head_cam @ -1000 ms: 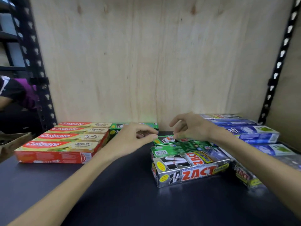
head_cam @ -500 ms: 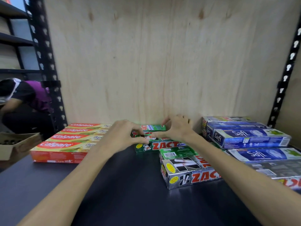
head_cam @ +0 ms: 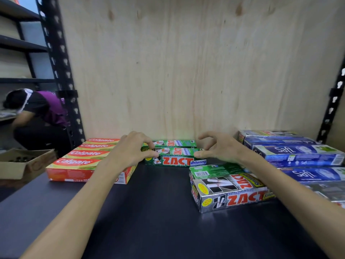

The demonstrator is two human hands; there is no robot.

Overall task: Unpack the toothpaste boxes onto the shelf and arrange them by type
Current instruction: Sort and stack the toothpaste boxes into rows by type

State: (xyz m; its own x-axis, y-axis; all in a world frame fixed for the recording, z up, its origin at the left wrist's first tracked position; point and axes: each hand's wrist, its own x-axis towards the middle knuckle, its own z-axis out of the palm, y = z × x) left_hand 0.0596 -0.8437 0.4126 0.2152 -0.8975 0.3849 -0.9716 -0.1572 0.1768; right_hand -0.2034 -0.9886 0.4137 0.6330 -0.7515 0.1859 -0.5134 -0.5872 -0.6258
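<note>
Centre frame: left hand (head_cam: pixel 130 152) pinches the left end of the front green Zact box (head_cam: pixel 175 159) on the shelf (head_cam: pixel 149 212). Right hand (head_cam: pixel 220 148) touches its right end, fingers spread. Step: squaring the green row. Next: likely the silver Zact box (head_cam: pixel 231 195), lower right.

Two bare forearms, sleeveless as far as visible, entering from seven and five o'clock. Left hand (head_cam: pixel 130 150) and right hand (head_cam: pixel 220 148) ungloved; no rings, watch or bands visible.
</note>
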